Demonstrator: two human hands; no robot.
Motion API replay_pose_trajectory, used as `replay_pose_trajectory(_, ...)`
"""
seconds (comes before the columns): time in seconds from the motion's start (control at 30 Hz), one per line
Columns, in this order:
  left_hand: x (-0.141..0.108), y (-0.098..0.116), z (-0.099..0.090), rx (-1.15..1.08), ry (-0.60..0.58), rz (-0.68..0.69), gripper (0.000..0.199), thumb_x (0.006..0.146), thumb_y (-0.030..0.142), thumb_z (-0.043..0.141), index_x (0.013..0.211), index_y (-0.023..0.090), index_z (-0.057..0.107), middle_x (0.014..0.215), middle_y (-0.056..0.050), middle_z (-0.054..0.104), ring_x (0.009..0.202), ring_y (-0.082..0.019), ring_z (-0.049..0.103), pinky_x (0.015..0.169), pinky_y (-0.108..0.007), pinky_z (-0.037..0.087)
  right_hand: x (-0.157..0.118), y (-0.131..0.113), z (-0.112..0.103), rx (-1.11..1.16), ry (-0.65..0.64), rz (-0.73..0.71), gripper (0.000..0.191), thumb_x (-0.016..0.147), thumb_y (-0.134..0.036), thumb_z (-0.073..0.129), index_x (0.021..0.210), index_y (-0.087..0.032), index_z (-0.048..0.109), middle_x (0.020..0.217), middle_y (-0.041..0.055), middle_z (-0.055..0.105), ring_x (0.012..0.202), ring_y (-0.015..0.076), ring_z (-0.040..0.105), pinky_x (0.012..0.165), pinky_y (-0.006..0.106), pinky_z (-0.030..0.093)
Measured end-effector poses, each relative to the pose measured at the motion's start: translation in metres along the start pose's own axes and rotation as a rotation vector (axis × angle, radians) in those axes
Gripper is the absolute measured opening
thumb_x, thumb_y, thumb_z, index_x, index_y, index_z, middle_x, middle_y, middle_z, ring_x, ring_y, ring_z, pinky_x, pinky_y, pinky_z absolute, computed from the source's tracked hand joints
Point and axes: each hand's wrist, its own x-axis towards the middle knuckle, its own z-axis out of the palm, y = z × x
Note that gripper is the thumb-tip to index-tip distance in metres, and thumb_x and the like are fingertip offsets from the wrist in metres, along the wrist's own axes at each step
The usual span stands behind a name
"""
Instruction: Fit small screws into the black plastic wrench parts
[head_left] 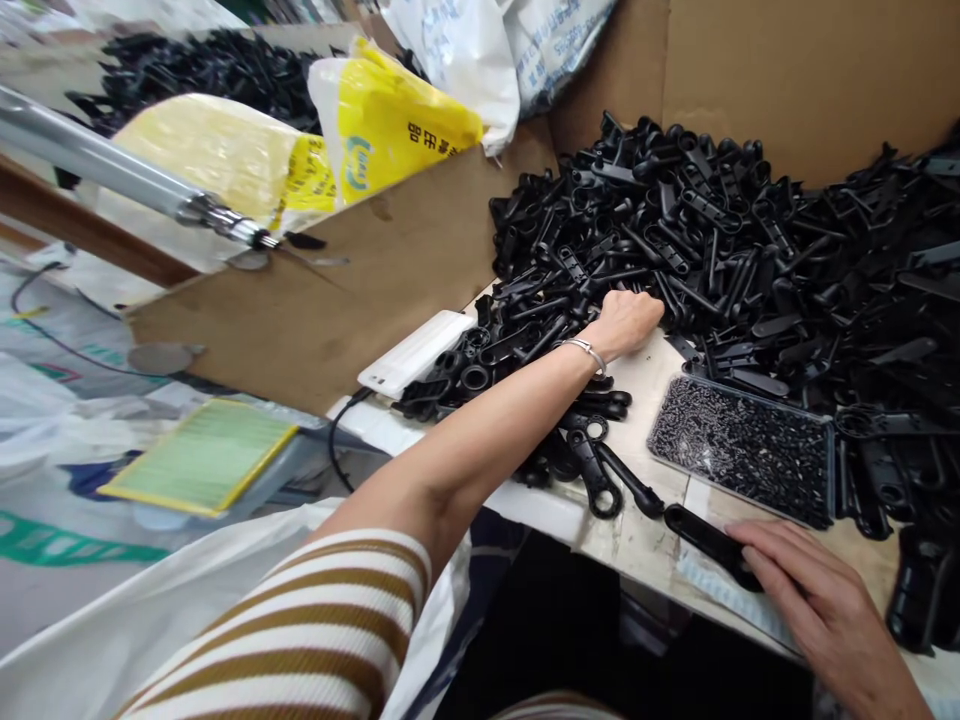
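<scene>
1 black part [705, 541] is grasped near the desk [641, 385] edge by the right hand [829, 600], presumably for steadiness, while the left hand [628, 322] is curled at the heaped parts [712, 210], its grip's contents indiscernible.

Right fingers [778, 588] on long black part [701, 534]
</scene>
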Motion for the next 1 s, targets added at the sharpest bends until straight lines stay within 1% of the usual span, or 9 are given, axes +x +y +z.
replay_pose_trajectory(0.13,-0.001,-0.004,-0.005,-0.042,-0.056,0.006,0.026,0.083,0.01,0.05,0.099,0.014,0.07,0.092,-0.014,0.069,0.093,-0.025,0.063,0.078,-0.032,0.043,0.0,0.0,0.0,0.011,-0.014,0.036,0.02,0.093,-0.023,0.054,0.107,-0.026,0.069,0.1,0.0024,0.073,0.092,0.0196,0.068,0.086,0.03,0.054)
replay_pose_trajectory(0.3,-0.013,-0.009,-0.018,-0.129,-0.147,0.088,0.022,0.079,0.013,0.053,0.092,0.014,0.071,0.092,-0.013,0.069,0.084,-0.025,0.063,0.071,-0.032,0.044,-0.002,0.001,0.0,0.025,-0.02,0.077,0.019,0.094,-0.026,0.054,0.105,-0.027,0.069,0.1,0.0017,0.072,0.094,0.0185,0.067,0.087,0.029,0.053)
replay_pose_trajectory(0.43,-0.03,-0.013,-0.033,-0.236,-0.117,0.128,0.026,0.081,0.012,0.048,0.099,0.015,0.068,0.086,-0.006,0.068,0.075,-0.016,0.059,0.067,-0.026,0.041,-0.004,0.003,0.0,0.038,-0.055,0.136,0.021,0.095,-0.03,0.053,0.105,-0.026,0.07,0.104,0.0035,0.072,0.099,0.0204,0.066,0.09,0.032,0.052)
replay_pose_trajectory(0.57,-0.057,-0.011,-0.048,-0.325,-0.087,0.174,0.024,0.081,0.01,0.048,0.095,0.011,0.067,0.081,-0.003,0.065,0.069,-0.011,0.054,0.066,-0.022,0.04,-0.003,0.003,0.0,0.049,-0.063,0.181,0.024,0.095,-0.035,0.052,0.103,-0.024,0.072,0.107,0.0056,0.071,0.103,0.0228,0.065,0.092,0.036,0.052)
replay_pose_trajectory(0.63,-0.072,-0.005,-0.052,-0.413,-0.082,0.23,0.02,0.08,0.009,0.05,0.091,0.011,0.066,0.079,-0.002,0.064,0.068,-0.01,0.053,0.066,-0.021,0.039,-0.002,0.001,-0.001,0.061,-0.05,0.193,0.025,0.095,-0.035,0.051,0.102,-0.024,0.072,0.105,0.0061,0.072,0.101,0.0228,0.066,0.092,0.036,0.052)
replay_pose_trajectory(0.73,-0.091,0.013,-0.05,-0.527,-0.077,0.35,0.016,0.08,0.01,0.051,0.085,0.012,0.065,0.077,-0.001,0.064,0.067,-0.01,0.053,0.066,-0.021,0.039,0.0,-0.001,-0.002,0.083,-0.036,0.201,0.025,0.094,-0.035,0.052,0.099,-0.023,0.073,0.102,0.0066,0.072,0.099,0.0229,0.066,0.091,0.037,0.052)
replay_pose_trajectory(0.8,-0.098,0.027,-0.046,-0.519,-0.087,0.418,0.015,0.08,0.009,0.051,0.083,0.014,0.065,0.077,-0.001,0.064,0.068,-0.011,0.054,0.067,-0.022,0.04,0.0,-0.002,-0.002,0.093,-0.026,0.206,0.024,0.094,-0.034,0.052,0.098,-0.022,0.073,0.103,0.0065,0.072,0.099,0.0227,0.066,0.091,0.037,0.052)
replay_pose_trajectory(0.9,-0.102,0.045,-0.039,-0.464,-0.087,0.461,0.018,0.081,0.008,0.05,0.083,0.015,0.066,0.078,-0.002,0.065,0.072,-0.013,0.056,0.07,-0.023,0.041,0.001,-0.003,-0.003,0.102,-0.015,0.223,0.025,0.093,-0.034,0.053,0.099,-0.022,0.073,0.103,0.0064,0.072,0.098,0.0223,0.066,0.091,0.036,0.052)
replay_pose_trajectory(1.0,-0.102,0.051,-0.037,-0.408,-0.056,0.498,0.021,0.083,0.009,0.049,0.081,0.016,0.068,0.081,-0.004,0.066,0.077,-0.015,0.058,0.073,-0.025,0.042,0.003,-0.003,-0.002,0.109,-0.013,0.239,0.026,0.092,-0.035,0.053,0.099,-0.021,0.074,0.103,0.0073,0.072,0.099,0.0228,0.066,0.09,0.036,0.053)
